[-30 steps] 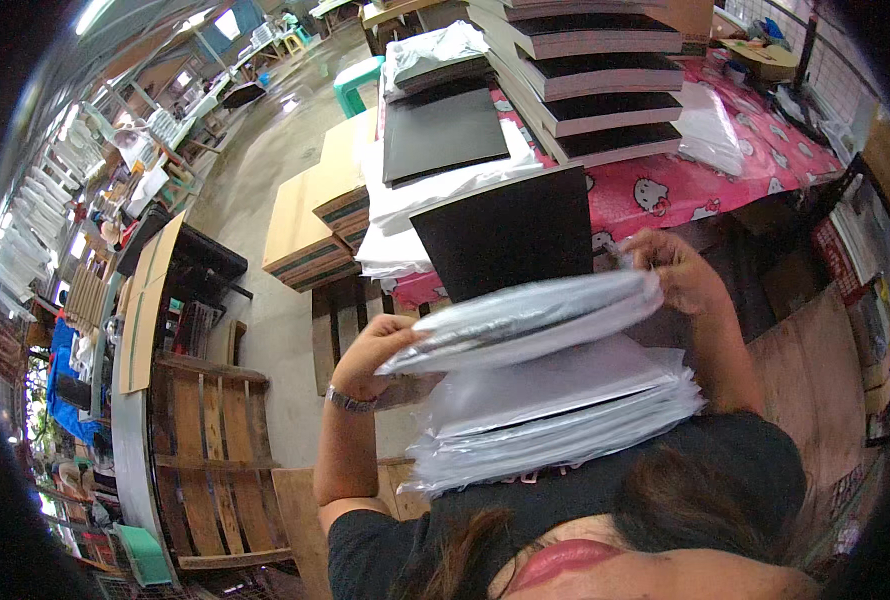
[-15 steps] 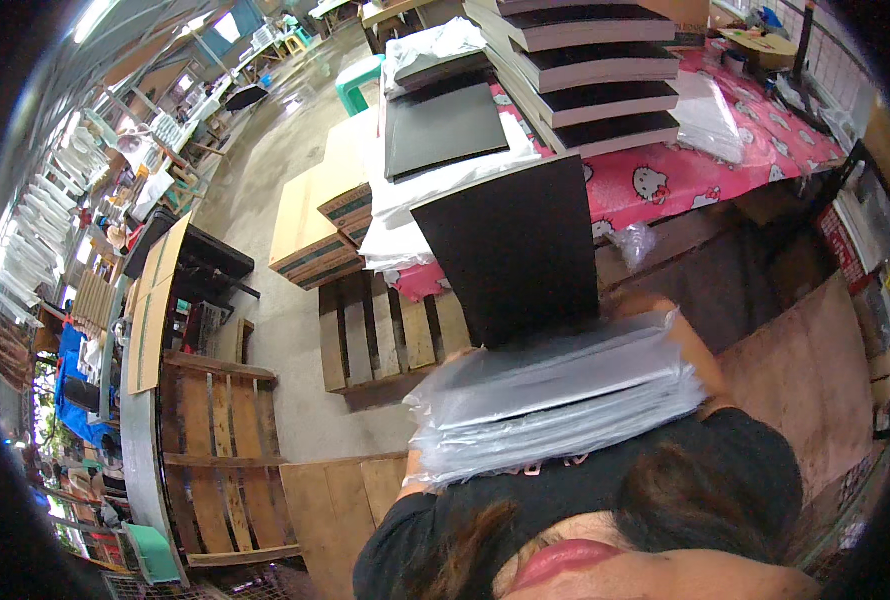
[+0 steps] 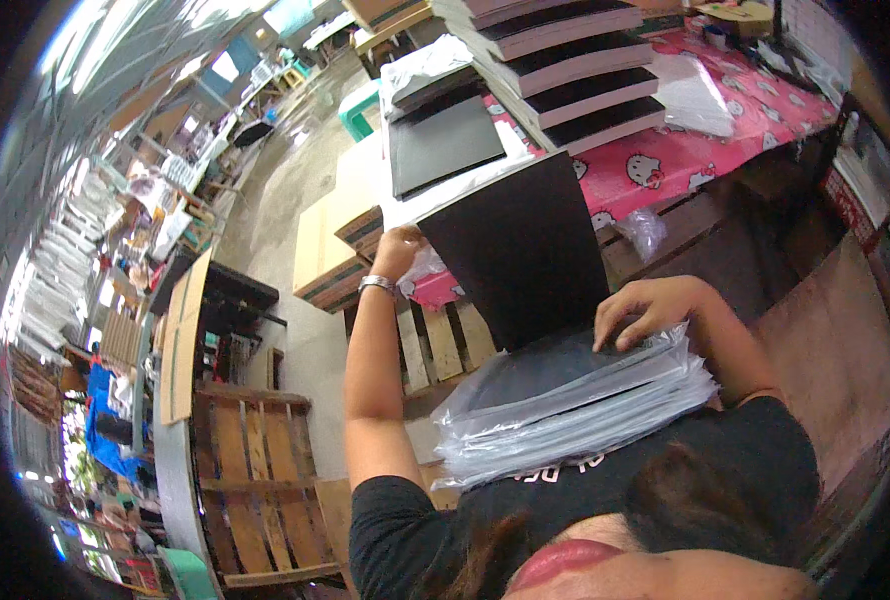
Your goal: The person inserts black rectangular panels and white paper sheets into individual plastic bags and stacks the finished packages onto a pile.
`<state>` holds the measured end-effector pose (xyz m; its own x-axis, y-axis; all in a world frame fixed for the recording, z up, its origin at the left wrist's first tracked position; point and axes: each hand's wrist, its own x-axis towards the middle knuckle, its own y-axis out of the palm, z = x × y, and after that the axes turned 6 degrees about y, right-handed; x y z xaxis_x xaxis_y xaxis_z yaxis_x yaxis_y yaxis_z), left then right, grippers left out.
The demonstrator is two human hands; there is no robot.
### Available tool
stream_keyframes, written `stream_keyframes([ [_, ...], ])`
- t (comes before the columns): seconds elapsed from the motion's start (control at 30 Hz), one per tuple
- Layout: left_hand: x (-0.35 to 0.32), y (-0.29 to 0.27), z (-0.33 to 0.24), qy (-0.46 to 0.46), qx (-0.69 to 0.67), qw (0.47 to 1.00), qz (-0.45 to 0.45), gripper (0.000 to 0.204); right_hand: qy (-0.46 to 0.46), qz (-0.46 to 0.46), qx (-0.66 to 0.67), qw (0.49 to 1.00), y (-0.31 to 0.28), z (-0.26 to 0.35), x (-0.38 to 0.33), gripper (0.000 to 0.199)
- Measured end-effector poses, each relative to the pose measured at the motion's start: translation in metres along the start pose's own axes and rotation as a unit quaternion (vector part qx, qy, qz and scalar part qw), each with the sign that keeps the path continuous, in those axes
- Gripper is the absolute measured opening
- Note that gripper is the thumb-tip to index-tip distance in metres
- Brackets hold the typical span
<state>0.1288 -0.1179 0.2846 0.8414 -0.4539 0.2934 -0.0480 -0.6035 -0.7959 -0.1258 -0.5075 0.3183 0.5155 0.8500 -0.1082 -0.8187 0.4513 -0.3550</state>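
Note:
A large flat black board (image 3: 515,250) stands tilted up in front of me, its lower edge at a thick stack of clear plastic sleeves (image 3: 575,415) against my chest. My left hand (image 3: 398,253), with a metal bracelet at the wrist, is closed beside the board's upper left corner. Crumpled clear plastic shows under it, but what the fingers hold is hidden. My right hand (image 3: 647,305) rests at the board's lower right corner, fingers bent and apart, their tips touching the dark top of the sleeve stack.
Thick black-covered stacks (image 3: 605,120) rise on a table with a pink patterned cloth (image 3: 655,175). Another black board (image 3: 448,145) lies on white sheets left of them. Cardboard boxes (image 3: 330,235), a green stool (image 3: 358,110) and wooden pallets (image 3: 265,470) stand to the left.
My left hand has come out from behind the sleeve stack and reached up to the board's upper left. My right hand has risen onto the stack's top. The view has shifted slightly.

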Motion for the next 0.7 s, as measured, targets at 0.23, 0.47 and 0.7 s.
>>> stream_keyframes([
  [0.23,0.081,-0.036,-0.057,-0.046,0.037,0.993,-0.103,0.017,0.025,-0.124,0.018,0.992,-0.025,-0.001,-0.025,0.032],
  [0.47,0.133,-0.098,-0.101,0.084,0.114,0.944,-0.297,0.019,-0.091,-0.521,-0.082,0.845,-0.080,0.025,0.016,0.022],
  [0.7,-0.026,-0.086,-0.339,0.205,0.217,0.933,-0.199,0.018,-0.271,-0.614,-0.445,0.592,-0.067,0.126,0.058,0.070],
])
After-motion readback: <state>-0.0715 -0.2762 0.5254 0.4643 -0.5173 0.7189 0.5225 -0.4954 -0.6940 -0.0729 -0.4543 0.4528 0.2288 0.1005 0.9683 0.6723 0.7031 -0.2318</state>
